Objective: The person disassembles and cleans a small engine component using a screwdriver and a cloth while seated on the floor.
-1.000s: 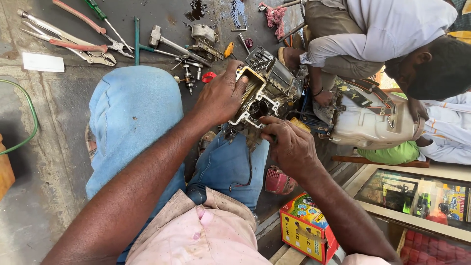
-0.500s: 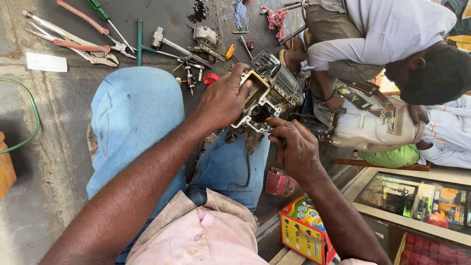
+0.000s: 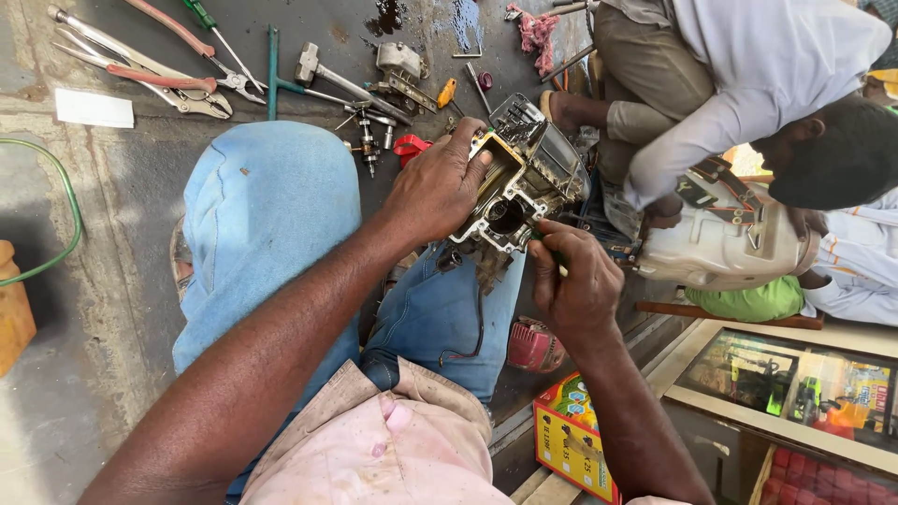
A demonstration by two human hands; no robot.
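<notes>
Floor: grey concrete (image 3: 140, 187) fills the left and top of the frame.
Co-worker: a person in a white shirt (image 3: 776, 65) crouches at upper right, one hand on a whitish engine cover (image 3: 720, 248).
Knee: the wearer's blue-jeaned knee (image 3: 267, 215) sits left of centre.
Engine part: a greasy metal block (image 3: 524, 182) with a round bore, just above centre.
Left hand: the left hand (image 3: 435, 187) wraps the block's left side, fingers curled over its top edge.
Right hand: the right hand (image 3: 575, 285) sits just below and right of the block, fingers pinched shut on a thin tool (image 3: 559, 262) touching it.
Box: a yellow carton (image 3: 571, 449) with red and green print, bottom centre.
Tools: pliers (image 3: 150, 70), upper left.
Paper: a blank white slip (image 3: 94, 108), upper left.
</notes>
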